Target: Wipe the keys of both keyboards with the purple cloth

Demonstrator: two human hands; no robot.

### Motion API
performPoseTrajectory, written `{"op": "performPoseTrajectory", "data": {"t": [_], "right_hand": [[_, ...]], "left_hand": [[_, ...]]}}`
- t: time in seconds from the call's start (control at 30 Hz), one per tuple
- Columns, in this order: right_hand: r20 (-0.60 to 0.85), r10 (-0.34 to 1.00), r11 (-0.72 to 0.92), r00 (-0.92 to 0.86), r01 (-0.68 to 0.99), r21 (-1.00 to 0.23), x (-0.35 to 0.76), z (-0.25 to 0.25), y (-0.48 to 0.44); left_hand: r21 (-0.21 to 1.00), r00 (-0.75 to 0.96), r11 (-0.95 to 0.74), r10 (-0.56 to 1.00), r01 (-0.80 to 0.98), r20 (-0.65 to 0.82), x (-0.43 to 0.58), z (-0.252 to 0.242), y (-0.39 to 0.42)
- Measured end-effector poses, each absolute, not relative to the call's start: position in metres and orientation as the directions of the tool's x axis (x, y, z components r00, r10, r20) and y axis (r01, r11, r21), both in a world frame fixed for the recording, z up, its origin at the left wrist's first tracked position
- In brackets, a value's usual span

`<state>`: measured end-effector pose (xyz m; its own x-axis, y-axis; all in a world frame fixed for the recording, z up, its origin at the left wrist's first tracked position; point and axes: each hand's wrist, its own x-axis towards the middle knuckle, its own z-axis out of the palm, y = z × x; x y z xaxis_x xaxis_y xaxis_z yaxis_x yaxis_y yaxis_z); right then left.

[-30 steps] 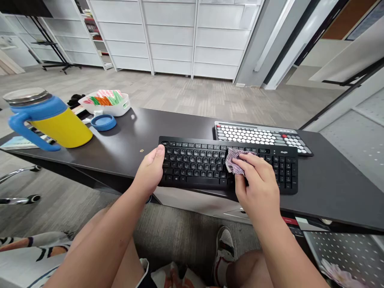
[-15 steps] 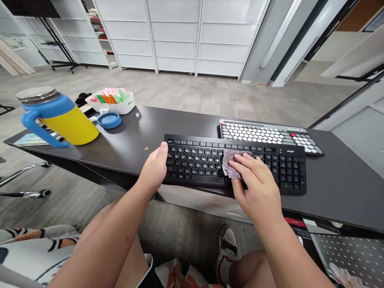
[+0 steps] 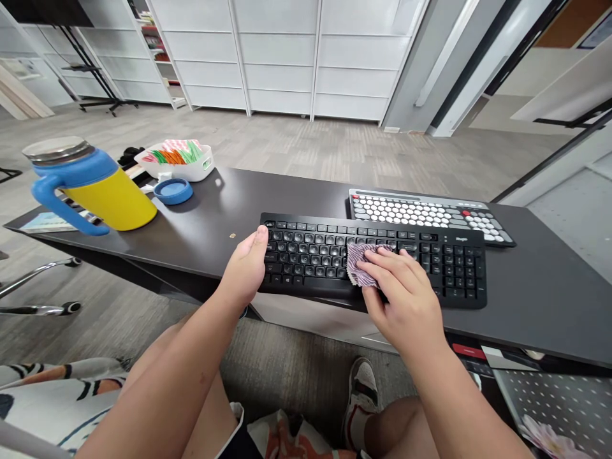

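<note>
A black keyboard (image 3: 444, 271) lies on the dark desk (image 3: 535, 299) in front of me. My left hand (image 3: 245, 269) grips the keyboard's left end, thumb on top. My right hand (image 3: 404, 294) presses a small striped cloth (image 3: 357, 264) onto the keys near the keyboard's middle, fingers bent over the cloth.
A white-and-grey keyboard (image 3: 430, 213) sits just behind the black one. At the desk's left stand a yellow jug with blue handle (image 3: 90, 188), a blue lid (image 3: 173, 190) and a white tray of coloured packets (image 3: 178, 159). A chair base (image 3: 38, 290) stands lower left.
My right hand has slid the cloth leftward across the keys. My left hand has kept its hold on the keyboard's left end.
</note>
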<state>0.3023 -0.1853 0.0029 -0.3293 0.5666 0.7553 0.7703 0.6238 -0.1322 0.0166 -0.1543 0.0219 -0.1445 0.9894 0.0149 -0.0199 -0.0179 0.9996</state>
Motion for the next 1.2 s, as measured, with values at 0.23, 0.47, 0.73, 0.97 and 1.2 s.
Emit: {"op": "performPoseTrajectory", "data": {"t": [0.23, 0.47, 0.73, 0.97, 1.2], "right_hand": [[0.747, 0.573, 0.636, -0.338, 0.758, -0.145, 0.299, 0.004, -0.186], [0.737, 0.548, 0.7, -0.396, 0.699, -0.146, 0.289, 0.005, -0.193], [0.667, 0.538, 0.773, -0.515, 0.618, -0.146, 0.261, 0.004, -0.21], [0.648, 0.555, 0.766, -0.521, 0.623, -0.156, 0.259, 0.004, -0.211], [0.654, 0.559, 0.765, -0.51, 0.622, -0.169, 0.259, 0.004, -0.21]], "left_hand": [[0.999, -0.137, -0.029, 0.99, 0.016, 0.031, 0.017, 0.024, -0.156], [0.995, -0.155, -0.03, 0.987, 0.093, 0.044, 0.018, 0.028, -0.157], [0.998, -0.13, -0.024, 0.991, 0.051, 0.03, 0.017, 0.024, -0.154], [0.997, -0.146, -0.034, 0.988, 0.065, 0.043, 0.018, 0.023, -0.152], [0.996, -0.12, -0.045, 0.991, 0.074, 0.054, 0.016, 0.023, -0.152]]}}
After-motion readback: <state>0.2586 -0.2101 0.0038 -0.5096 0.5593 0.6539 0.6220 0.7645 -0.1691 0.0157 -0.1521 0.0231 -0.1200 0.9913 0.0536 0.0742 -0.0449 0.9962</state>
